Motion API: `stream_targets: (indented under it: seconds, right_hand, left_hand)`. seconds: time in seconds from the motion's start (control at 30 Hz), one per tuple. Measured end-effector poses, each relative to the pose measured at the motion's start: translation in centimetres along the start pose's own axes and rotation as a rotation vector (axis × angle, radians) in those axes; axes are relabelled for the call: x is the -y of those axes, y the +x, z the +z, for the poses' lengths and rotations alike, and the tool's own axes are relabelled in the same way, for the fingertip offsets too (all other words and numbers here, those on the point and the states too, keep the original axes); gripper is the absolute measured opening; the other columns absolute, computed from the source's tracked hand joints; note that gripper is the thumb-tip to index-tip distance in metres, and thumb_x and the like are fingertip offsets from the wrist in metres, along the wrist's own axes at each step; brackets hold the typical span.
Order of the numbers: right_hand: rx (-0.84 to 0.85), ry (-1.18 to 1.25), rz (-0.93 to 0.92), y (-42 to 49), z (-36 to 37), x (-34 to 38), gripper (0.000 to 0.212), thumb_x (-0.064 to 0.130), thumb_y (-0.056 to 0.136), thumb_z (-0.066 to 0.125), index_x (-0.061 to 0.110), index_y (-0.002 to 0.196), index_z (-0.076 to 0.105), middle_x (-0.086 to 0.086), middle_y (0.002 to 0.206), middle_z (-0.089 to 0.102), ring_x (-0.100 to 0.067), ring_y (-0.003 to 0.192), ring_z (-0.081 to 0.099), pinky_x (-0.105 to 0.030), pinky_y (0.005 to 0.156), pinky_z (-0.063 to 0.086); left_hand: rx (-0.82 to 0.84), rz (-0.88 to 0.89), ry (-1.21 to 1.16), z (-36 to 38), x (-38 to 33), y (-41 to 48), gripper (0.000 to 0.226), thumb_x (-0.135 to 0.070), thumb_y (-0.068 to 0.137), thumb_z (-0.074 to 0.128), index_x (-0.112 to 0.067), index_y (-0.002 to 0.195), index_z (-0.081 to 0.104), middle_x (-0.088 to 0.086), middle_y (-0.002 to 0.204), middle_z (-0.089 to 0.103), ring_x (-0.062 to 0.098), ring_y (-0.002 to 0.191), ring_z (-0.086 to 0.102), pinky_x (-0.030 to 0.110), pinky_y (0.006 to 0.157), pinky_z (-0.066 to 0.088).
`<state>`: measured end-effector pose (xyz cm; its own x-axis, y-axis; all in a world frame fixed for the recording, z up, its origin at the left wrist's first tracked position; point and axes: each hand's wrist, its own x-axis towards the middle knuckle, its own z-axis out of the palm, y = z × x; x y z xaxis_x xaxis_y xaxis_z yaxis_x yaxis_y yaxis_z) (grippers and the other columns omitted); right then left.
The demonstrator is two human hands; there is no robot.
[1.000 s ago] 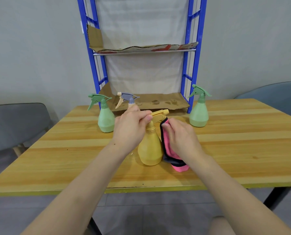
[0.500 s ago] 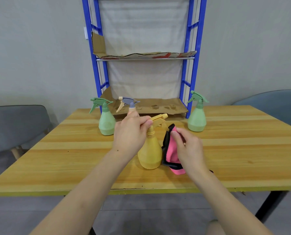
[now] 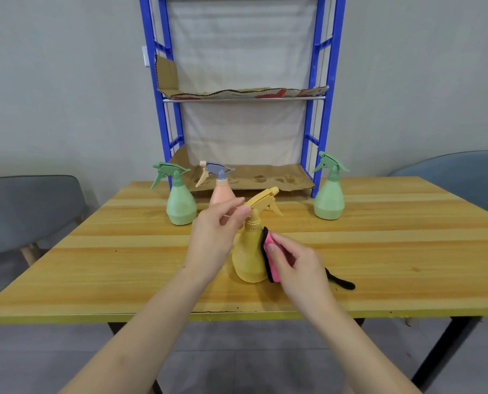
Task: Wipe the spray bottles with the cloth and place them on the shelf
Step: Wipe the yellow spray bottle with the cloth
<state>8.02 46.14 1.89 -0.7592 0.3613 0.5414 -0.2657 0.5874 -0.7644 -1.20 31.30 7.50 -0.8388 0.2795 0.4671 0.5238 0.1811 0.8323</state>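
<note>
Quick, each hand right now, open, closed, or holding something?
Left hand: closed, pinching the yellow spray bottle by its sprayer head.
Right hand: closed, holding the pink cloth against that bottle's side.

A wooden counter (image 3: 407, 251) fills the middle. A grey chair (image 3: 23, 211) sits at 9 o'clock. A blue chair (image 3: 464, 177) sits at 3 o'clock.

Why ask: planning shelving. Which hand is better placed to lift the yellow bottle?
Probably left: the left hand pinches the yellow bottle by its sprayer head; the right hand holds the pink cloth against it.
</note>
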Motion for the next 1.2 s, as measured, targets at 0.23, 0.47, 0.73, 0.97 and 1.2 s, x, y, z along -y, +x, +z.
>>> stream_targets:
  seconds: [0.23,0.47,0.73,0.97,1.2]
  right_hand:
    - [-0.053,0.133,0.122,-0.1,0.8,0.1,0.044,0.038,0.108,0.051,0.015,0.075,0.068,0.011,0.063,0.057,-0.01,0.063,0.051,-0.033,0.063,0.041]
    - [-0.103,0.251,0.16,1.2,2.2,0.5,0.014,0.024,0.097,0.071,0.027,0.111,0.076,0.017,0.1,0.077,-0.001,0.102,0.07,-0.032,0.094,0.057]
    - [-0.073,-0.04,0.143,-0.2,1.6,-1.1,0.037,0.035,0.091,0.077,0.035,0.128,0.072,0.024,0.116,0.072,0.0,0.114,0.065,-0.034,0.103,0.053]
    - [0.02,-0.047,0.116,0.1,1.4,-0.9,0.044,0.026,0.1,0.067,0.029,0.144,0.06,0.017,0.133,0.067,0.003,0.125,0.058,-0.011,0.106,0.042]
    - [0.078,-0.008,0.124,2.0,1.6,-0.8,0.049,0.036,0.096,0.071,0.036,0.143,0.059,0.02,0.103,0.074,-0.004,0.1,0.067,-0.024,0.091,0.054]
  left_hand:
    - [0.024,-0.047,0.047,0.6,1.7,-1.5,0.021,-0.033,0.099,0.068,-0.029,0.118,0.076,-0.016,0.109,0.076,0.007,0.101,0.068,0.036,0.096,0.055]
    - [-0.005,-0.059,0.121,0.9,1.6,-1.0,0.016,-0.031,0.095,0.073,-0.026,0.109,0.079,-0.015,0.098,0.078,0.005,0.097,0.071,0.038,0.091,0.058]
    - [0.01,-0.064,0.172,0.6,1.5,-0.5,0.02,-0.032,0.097,0.071,-0.027,0.115,0.078,-0.011,0.1,0.078,0.005,0.097,0.071,0.036,0.092,0.057]
    - [0.021,-0.088,0.22,1.1,1.4,0.0,0.029,-0.05,0.09,0.074,-0.025,0.105,0.075,-0.014,0.093,0.076,0.007,0.091,0.071,0.041,0.085,0.059]
    - [0.02,-0.136,0.147,1.1,1.7,0.7,0.027,-0.041,0.089,0.078,-0.019,0.104,0.073,-0.011,0.096,0.074,0.01,0.091,0.07,0.043,0.089,0.059]
